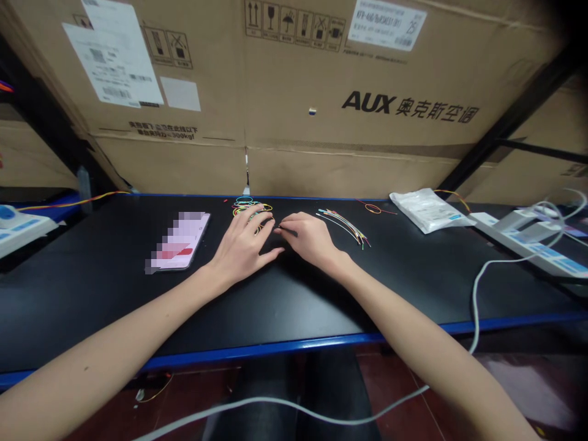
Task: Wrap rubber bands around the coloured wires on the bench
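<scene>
My left hand [242,246] lies over a pile of thin coloured loops [244,201], its fingers stretched forward and the thumb spread apart. The loops look like wires or elastic bands and are partly hidden under the fingers. Just to the right, my right hand [309,236] is closed in a pinch, its fingertips close to the left hand's. Whatever sits in that pinch is too small to make out. Beside the right hand, a bundle of thin coloured wires [345,225] with small end tips lies on the black table [294,306].
A phone [181,242] with a lit screen lies to the left. A clear plastic packet [425,209] and a power strip [533,245] with a white cable [476,294] are at the right. One loose orange wire [373,209] lies near the large cardboard box [294,165] behind.
</scene>
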`<state>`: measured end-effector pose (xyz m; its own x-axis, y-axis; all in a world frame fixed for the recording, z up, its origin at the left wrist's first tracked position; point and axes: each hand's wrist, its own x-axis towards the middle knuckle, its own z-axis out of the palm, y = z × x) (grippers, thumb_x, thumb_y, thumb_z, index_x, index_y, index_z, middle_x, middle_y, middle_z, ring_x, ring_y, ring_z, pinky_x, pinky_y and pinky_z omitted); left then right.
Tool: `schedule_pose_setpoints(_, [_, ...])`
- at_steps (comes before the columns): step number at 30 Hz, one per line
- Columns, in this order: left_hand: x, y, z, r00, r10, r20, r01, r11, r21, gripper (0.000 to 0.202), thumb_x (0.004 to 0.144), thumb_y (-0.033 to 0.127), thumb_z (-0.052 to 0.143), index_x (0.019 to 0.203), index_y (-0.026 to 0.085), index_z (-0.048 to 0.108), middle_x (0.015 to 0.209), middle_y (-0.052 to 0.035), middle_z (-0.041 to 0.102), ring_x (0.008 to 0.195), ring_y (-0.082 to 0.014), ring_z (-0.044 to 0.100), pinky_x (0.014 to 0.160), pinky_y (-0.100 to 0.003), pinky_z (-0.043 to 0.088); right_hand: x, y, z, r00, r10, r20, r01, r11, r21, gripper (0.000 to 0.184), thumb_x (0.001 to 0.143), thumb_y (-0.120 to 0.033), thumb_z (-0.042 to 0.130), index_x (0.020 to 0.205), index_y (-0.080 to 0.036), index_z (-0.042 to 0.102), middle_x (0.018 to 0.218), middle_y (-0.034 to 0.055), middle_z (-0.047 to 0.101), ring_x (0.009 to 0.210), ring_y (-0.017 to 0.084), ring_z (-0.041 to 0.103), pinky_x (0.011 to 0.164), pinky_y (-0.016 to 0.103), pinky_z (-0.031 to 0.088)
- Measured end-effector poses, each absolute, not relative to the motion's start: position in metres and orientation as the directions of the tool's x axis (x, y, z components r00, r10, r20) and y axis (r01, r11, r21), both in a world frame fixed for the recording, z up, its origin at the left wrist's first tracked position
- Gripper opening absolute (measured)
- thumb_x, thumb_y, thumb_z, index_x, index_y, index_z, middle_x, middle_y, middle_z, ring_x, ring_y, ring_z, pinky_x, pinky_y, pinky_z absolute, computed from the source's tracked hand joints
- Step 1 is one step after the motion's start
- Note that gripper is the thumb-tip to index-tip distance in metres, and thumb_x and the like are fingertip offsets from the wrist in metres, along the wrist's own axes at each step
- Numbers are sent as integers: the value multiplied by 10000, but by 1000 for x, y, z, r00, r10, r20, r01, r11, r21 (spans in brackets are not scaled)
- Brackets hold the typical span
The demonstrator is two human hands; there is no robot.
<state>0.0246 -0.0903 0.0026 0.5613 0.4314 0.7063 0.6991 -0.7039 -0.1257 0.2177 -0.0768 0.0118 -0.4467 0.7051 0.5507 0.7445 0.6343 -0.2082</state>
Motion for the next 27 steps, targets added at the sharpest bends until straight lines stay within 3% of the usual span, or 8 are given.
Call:
schedule_pose_setpoints(5, [23,-94,13,556,437,707,704,-700,-122,447,814,388,703,1200,171,639,1297,-176,591,1333,-383,436,1068,-582,409,217,-80,18,-438,729,525,746,622,-240,304,971,-291,504,794,-179,724,849,66,728,790,162,615,692,263,389])
schedule_pose_setpoints(10, [16,-86,13,571,393,721,654,-749,-109,436,802,391,729,1180,185,656,1257,-161,618,1303,-350,477,1062,-549,433,220,-78,23,-482,772,415,574,636,-516,371,995,-305,436,814,-147,719,705,16,700,595,109,561,618,235,369])
schedule_pose_setpoints(12, [15,-83,11,559,402,725,648,-758,-79,428,789,401,742,1159,200,669,1236,-146,630,1283,-342,495,1057,-550,439,220,-77,22,-492,774,399,541,630,-557,418,1010,-335,397,827,-143,719,693,10,694,592,109,562,612,232,378])
schedule_pose_setpoints(19, [19,-83,4,542,410,734,657,-751,-66,432,795,416,732,1147,172,673,1189,-156,653,1242,-341,527,1025,-535,470,218,-72,11,-458,662,593,700,680,-218,161,890,-286,642,903,-163,746,1040,94,746,977,215,652,897,336,436])
schedule_pose_setpoints(27, [22,-87,6,497,441,748,719,-692,-70,481,782,388,749,1210,193,649,1249,-159,634,1281,-379,501,1045,-589,429,215,-76,10,-399,664,633,720,654,-232,264,954,-224,517,852,-191,758,1066,80,750,998,208,657,903,349,480])
